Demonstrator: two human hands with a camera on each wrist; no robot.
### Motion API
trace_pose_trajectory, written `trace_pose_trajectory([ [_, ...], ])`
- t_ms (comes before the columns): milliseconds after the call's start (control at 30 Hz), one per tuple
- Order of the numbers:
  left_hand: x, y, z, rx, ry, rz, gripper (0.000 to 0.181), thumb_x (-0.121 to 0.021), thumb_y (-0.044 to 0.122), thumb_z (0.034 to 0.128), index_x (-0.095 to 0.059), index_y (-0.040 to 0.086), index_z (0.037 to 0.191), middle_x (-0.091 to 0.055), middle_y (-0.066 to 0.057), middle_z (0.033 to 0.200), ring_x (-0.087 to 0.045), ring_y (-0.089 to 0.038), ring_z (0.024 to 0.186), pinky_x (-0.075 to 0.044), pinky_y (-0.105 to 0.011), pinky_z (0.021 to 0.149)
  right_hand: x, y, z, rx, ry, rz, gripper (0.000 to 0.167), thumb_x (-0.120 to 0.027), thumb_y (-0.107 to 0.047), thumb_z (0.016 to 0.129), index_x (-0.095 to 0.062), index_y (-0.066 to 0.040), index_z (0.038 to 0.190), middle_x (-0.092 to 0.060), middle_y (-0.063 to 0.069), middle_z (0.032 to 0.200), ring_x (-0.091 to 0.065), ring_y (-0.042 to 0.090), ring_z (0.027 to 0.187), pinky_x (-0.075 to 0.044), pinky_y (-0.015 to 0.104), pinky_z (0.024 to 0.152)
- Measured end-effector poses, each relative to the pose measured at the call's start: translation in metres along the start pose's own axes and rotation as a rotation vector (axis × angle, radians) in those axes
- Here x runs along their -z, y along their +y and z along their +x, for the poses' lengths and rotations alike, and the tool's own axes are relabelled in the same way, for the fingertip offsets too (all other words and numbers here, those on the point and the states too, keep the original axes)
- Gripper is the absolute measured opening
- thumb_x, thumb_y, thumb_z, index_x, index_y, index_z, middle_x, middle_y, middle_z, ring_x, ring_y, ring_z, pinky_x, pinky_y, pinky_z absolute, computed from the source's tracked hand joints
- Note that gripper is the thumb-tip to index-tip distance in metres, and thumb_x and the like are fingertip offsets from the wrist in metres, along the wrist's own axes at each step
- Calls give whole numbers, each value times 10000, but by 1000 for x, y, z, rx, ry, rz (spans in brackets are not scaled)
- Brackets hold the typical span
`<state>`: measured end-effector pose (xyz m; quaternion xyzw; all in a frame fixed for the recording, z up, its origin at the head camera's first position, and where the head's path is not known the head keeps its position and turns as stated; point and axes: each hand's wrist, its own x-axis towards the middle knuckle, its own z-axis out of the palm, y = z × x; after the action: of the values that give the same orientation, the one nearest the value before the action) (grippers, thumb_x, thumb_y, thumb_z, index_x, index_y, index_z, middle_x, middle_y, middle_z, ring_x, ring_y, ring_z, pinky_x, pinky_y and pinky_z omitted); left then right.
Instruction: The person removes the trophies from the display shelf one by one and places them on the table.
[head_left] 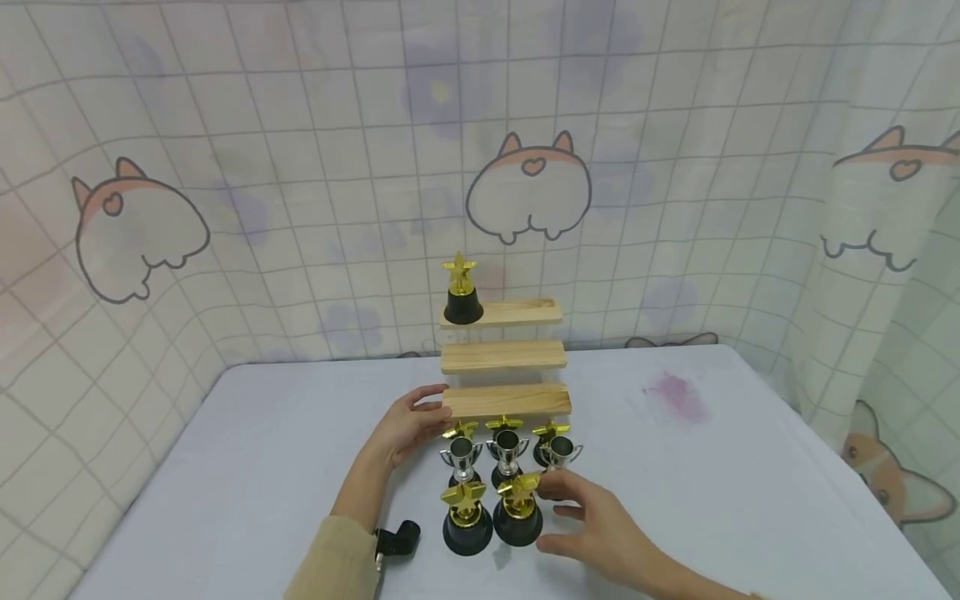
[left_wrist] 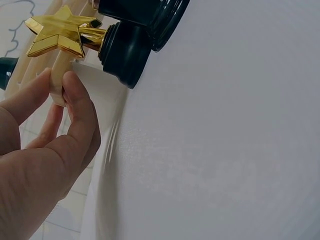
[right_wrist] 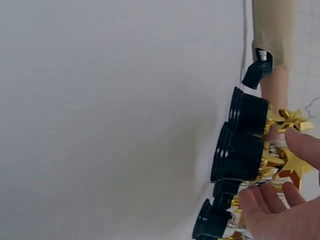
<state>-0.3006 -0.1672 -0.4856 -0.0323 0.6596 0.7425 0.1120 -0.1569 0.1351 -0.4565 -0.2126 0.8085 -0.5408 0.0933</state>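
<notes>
A three-tier wooden display shelf [head_left: 506, 401] stands at the back of the table. My left hand [head_left: 408, 427] pinches the left end of its lowest board [left_wrist: 57, 82] between thumb and fingers. In front stand several small trophies on black bases: gold star trophies and silver cup trophies [head_left: 507, 446]. My right hand [head_left: 600, 529] is beside the front right star trophy [head_left: 517, 517], thumb and fingers spread apart at its right side. In the right wrist view, the thumb is close to that trophy's gold star [right_wrist: 295, 167]; whether it touches cannot be told.
One star trophy [head_left: 462, 292] stands on the left end of the top board. Another star trophy [head_left: 467, 525] stands at the front left. A black wrist camera [head_left: 401, 537] sticks out by the left sleeve. Behind the table hangs a white checked curtain [head_left: 337, 208].
</notes>
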Motion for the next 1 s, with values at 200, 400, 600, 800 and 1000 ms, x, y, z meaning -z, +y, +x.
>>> trace_pose_trajectory([
  [200, 1, -3, 1, -5, 5, 8, 530, -712, -14, 947, -534, 20, 1445, -611, -246, 1267, -697, -251, 986, -614, -338, 873, 9, -10, -7, 16, 41, -37, 623, -867, -154, 844, -538, -24, 1357, -642, 127, 1300, -614, 334, 1201, -544, 422, 1011],
  [400, 1, -4, 2, -17, 1, 14, 530, -709, -4, 953, -529, 24, 1451, -607, -246, 1275, -700, -245, 982, -615, -339, 868, 19, -20, -11, 12, 96, -37, 664, -875, -187, 839, -516, 12, 1361, -651, 136, 1281, -628, 301, 1182, -555, 401, 997],
  [600, 2, -1, 1, -11, 10, 22, 534, -717, 5, 950, -535, 35, 1451, -605, -243, 1280, -698, -244, 985, -614, -333, 865, 29, -34, -9, 74, 141, -62, 622, -863, -213, 855, -534, -28, 1350, -651, 113, 1255, -635, 295, 1159, -575, 338, 961],
  [800, 3, -1, 2, -11, 2, 18, 537, -715, -4, 948, -533, 27, 1451, -609, -246, 1277, -700, -245, 978, -616, -326, 856, 38, -47, 2, 130, 184, -79, 545, -864, -154, 851, -573, -53, 1301, -658, 83, 1224, -639, 273, 1140, -577, 341, 960],
  [1000, 3, -1, 1, -5, -9, 17, 542, -714, -8, 947, -523, 15, 1454, -610, -251, 1274, -701, -247, 980, -617, -335, 862, 47, -59, 24, 177, 197, -89, 470, -850, -117, 860, -607, -46, 1257, -658, 50, 1206, -638, 276, 1133, -577, 404, 966],
])
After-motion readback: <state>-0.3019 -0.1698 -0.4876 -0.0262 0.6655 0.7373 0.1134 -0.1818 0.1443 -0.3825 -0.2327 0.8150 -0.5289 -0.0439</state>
